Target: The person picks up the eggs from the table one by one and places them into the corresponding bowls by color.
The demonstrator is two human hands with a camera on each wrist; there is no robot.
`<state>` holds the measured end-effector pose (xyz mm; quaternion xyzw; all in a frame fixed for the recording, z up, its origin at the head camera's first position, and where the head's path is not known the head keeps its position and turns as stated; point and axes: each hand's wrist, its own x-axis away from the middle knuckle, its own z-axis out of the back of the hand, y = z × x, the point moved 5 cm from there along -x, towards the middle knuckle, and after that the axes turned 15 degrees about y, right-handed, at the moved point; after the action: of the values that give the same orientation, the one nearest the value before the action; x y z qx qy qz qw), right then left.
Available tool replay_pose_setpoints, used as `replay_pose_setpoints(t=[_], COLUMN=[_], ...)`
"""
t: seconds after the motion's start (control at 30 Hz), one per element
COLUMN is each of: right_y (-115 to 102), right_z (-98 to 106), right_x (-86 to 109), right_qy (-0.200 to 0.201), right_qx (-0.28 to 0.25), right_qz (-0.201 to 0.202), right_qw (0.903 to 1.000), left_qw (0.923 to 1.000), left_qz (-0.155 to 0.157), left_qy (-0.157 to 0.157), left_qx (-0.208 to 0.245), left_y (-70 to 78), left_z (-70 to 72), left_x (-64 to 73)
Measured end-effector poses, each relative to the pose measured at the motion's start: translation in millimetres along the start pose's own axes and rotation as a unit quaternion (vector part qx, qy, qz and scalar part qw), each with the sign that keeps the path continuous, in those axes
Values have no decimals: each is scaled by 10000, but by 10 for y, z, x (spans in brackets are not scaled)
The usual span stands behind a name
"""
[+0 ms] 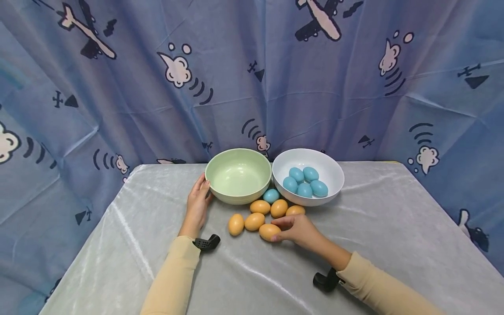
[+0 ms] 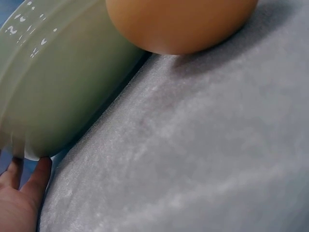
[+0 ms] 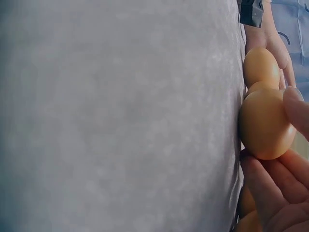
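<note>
Circling out from the lone light-blue egg [image 1: 271, 196]: finding a pale green bowl [image 1: 232, 199] at ten o'clock, a white bowl [image 1: 334, 170] at two with more light-blue eggs [image 1: 319, 188], orange eggs [image 1: 254, 222] from four to eight! Crossing silvery-grey cloth [image 1: 252, 284], past cream sleeves [image 1: 173, 275], up to twelve: hitting a blue-purple curtain [image 1: 236, 52] printed with planes [image 1: 323, 19], clouds [image 1: 178, 71], black curves [image 1: 205, 96]!

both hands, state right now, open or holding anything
Left hand: open, touching the green bowl.
Right hand: closed, pinching an orange egg.

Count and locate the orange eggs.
6. Back left egg, back middle egg, back right egg, before the green bowl and white bowl; front left egg, front middle egg, front right egg, the last pinched by the right hand, which may hide others.
</note>
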<state>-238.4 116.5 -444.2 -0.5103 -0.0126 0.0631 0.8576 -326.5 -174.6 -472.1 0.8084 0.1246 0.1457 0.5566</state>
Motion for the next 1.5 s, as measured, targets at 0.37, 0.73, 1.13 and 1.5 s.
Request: replay_pose_setpoints(t=[0.37, 0.73, 1.13, 1.5], right_y=[5, 33, -205, -413], right_z=[-19, -24, 181, 255], right_x=[-51, -15, -31, -192], right_qy=[-111, -143, 351, 435], right_qx=[-115, 3, -159, -320], right_qz=[5, -78, -22, -164], right_qw=[9999, 9999, 9993, 9984], left_qw=[10000, 9999, 10000, 10000], left_qz=[1, 70, 46, 53], left_qy=[43, 53, 39, 57], left_qx=[49, 87, 38, 43], left_y=[60, -25, -5, 8], left_z=[-2, 11, 3, 6], left_x=[-6, 13, -6, -7])
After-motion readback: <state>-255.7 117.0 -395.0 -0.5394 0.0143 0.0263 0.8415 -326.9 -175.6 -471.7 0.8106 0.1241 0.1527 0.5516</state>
